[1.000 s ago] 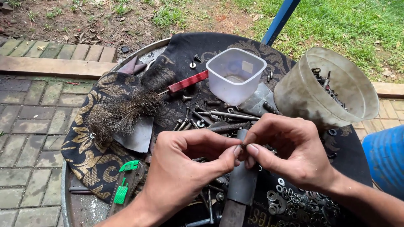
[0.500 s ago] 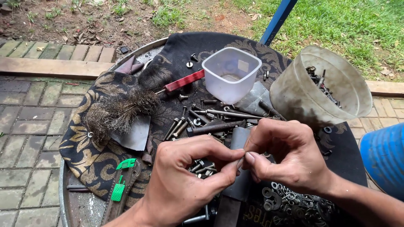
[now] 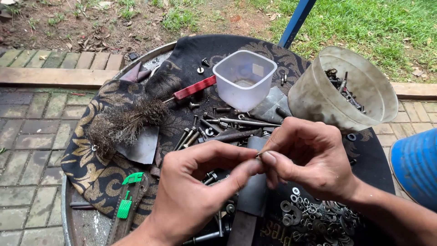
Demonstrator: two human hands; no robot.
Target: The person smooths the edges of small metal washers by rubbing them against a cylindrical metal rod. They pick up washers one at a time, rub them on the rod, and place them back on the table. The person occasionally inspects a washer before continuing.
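Note:
My left hand [image 3: 195,191] and my right hand [image 3: 309,155] meet fingertip to fingertip over the middle of a round table covered by a black and gold patterned cloth [image 3: 91,173]. Between thumbs and forefingers they pinch a small metal part [image 3: 258,155], mostly hidden by the fingers. Under the hands lie loose bolts [image 3: 214,125] and a dark flat metal bar [image 3: 248,200]. A pile of washers [image 3: 314,216] sits below my right wrist.
A clear square plastic tub [image 3: 243,77] stands at the back. A tilted translucent bucket [image 3: 346,91] holds several bolts. A red-handled wire brush [image 3: 132,120] lies left, a green-tipped tool [image 3: 125,205] at the front left, a blue drum [image 3: 416,164] at the right.
Both hands stayed together at the table's centre, shifting slightly and turning the small part between the fingertips. Nothing else on the table moved.

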